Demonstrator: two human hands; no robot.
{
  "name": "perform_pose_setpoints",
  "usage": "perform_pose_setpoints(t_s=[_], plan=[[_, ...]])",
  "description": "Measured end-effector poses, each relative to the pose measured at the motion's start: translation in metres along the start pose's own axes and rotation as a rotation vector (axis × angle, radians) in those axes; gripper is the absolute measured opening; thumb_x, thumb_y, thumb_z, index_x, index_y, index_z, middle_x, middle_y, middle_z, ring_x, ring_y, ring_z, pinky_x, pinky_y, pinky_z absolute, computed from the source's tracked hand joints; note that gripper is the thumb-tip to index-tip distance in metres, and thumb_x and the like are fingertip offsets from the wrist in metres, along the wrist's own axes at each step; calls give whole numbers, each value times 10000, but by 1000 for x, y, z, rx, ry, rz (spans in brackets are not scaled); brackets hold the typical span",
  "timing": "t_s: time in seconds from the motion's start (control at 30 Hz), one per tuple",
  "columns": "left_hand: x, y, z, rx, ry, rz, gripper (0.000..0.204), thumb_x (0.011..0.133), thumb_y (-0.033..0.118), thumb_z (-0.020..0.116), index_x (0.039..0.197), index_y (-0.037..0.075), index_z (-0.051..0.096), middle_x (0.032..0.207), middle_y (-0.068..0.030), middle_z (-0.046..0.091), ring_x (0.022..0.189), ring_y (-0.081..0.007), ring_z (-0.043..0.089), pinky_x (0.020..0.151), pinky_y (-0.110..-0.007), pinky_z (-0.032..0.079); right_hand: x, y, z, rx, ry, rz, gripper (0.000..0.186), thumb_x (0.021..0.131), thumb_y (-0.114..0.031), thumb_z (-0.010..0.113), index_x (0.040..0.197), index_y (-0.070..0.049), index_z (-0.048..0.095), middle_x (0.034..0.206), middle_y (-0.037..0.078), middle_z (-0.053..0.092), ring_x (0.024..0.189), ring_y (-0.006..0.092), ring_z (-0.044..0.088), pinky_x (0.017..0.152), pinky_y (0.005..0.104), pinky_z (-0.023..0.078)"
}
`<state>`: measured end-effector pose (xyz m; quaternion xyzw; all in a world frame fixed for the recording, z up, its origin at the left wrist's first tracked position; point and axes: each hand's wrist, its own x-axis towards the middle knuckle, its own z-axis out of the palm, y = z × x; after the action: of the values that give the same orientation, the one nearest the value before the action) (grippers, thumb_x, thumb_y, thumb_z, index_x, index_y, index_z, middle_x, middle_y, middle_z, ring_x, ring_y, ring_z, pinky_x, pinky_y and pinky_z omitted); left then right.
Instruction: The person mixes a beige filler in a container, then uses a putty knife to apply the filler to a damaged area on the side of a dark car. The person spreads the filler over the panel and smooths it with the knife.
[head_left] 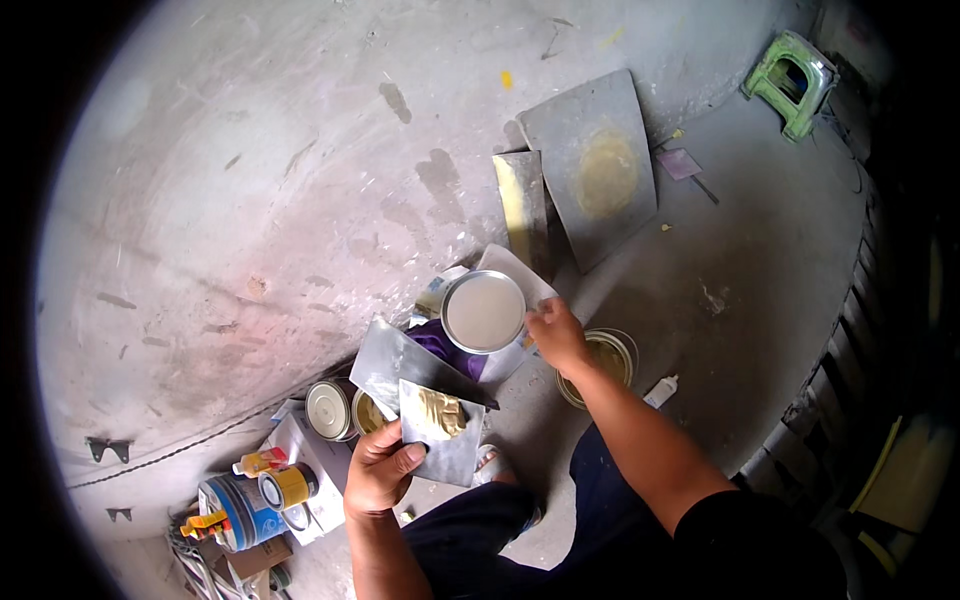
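Observation:
My left hand (380, 468) grips a small grey flat plate (445, 462) between thumb and fingers. A thick lump of gold-beige paste (441, 413) sits on its upper part. Beyond it, my right hand (558, 335) has its fingers closed at the right rim of a round, pale grey can lid (483, 312) with a silvery edge. Under and beside the lid are a purple cloth (435, 342) and a larger grey sheet (400, 362). An open can (368, 412) with yellowish contents is partly hidden behind my left hand.
Right of my right forearm stands an open pail (612, 362) with a white tube (662, 390) nearby. Several cans, including a blue bucket (250, 515), stand lower left. Boards (600, 165) lean on the wall (250, 180); a green stool (790, 85) is far right.

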<state>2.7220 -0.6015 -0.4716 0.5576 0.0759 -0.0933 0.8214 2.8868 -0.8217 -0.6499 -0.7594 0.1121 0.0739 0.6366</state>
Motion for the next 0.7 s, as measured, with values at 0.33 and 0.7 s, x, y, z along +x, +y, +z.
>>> perform_pose_setpoints(t_s=[0.33, 0.7], plan=[[8, 2, -3, -36, 63, 85, 398, 851, -73, 578, 1247, -33, 557, 1193, -97, 623, 1088, -183, 579, 968, -305, 414, 11, 10, 23, -66, -31, -25, 443, 746, -229, 715, 1079, 27, 573, 1000, 211, 635, 905, 329, 640, 804, 383, 503], [16, -8, -3, -1, 103, 96, 435, 843, -25, 601, 1273, -34, 532, 1200, -87, 617, 1093, -177, 570, 987, -311, 389, -57, 2, -176, -777, -194, -1122, 263, 786, -53, 653, 1048, -43, 652, 854, 41, 573, 721, 225, 550, 625, 354, 469]])
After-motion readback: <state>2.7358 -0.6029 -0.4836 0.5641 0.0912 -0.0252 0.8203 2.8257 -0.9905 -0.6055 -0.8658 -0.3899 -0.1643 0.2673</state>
